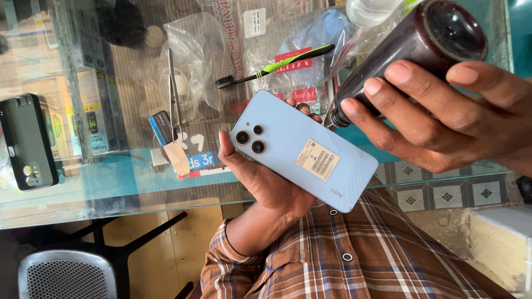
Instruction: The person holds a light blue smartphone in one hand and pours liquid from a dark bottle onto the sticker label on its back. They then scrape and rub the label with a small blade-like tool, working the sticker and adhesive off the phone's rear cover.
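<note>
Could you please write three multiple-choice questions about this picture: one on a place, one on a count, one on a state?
1. Where does the toothbrush lie?
A. on the glass table
B. on the floor
C. in the left hand

2. How many round lenses show on the blue phone?
A. one
B. three
C. five

3. How is the dark bottle held by the right hand?
A. upright
B. lying flat on the table
C. tilted, nozzle toward the phone

Answers: 1 A, it rests on the glass; 2 B, three circles by the corner; 3 C, its tip points down at the phone's edge.
</note>
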Available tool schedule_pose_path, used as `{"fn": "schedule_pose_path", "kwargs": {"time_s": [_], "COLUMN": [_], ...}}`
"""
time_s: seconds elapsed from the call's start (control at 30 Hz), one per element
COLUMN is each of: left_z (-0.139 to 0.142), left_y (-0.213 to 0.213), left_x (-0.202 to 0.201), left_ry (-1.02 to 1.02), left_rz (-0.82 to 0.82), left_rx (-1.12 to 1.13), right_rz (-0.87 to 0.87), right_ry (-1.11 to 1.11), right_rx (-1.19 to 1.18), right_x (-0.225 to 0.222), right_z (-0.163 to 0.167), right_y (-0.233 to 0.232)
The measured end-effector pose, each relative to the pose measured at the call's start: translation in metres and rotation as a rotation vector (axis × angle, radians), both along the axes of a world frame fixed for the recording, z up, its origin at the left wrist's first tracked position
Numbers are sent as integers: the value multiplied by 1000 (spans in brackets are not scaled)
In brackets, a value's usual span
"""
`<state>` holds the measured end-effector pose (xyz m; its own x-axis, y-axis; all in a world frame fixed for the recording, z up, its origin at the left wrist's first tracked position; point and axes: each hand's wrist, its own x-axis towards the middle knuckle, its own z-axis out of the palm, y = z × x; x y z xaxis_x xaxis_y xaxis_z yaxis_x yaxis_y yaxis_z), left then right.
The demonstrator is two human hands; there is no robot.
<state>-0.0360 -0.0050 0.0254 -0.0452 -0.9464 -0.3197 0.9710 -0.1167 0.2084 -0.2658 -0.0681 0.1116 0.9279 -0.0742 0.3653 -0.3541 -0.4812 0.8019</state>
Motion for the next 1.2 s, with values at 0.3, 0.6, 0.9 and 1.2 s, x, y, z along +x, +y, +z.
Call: {"fn": "schedule_pose_path", "kwargs": {"time_s": [0.3, 0.6, 0.9, 1.2], "left_z": [-1, -1, -2, -13], "left_y": [-3, -4, 0, 8], "left_x": [0, 1, 15, 8], "left_ry": [-7, 5, 104, 176], "left_rz": [-30, -21, -218, -285], "left_rx": [-41, -9, -14, -55], "right_rz": [19, 17, -320, -332], "right_ry": [51, 36, -771, -940], "right_rx": [-7, -26, 1049, 1104], "right_x": [2, -4, -43, -48], "right_z": [-1, -8, -45, -83], "right_y": [-3, -1, 8, 10]}}
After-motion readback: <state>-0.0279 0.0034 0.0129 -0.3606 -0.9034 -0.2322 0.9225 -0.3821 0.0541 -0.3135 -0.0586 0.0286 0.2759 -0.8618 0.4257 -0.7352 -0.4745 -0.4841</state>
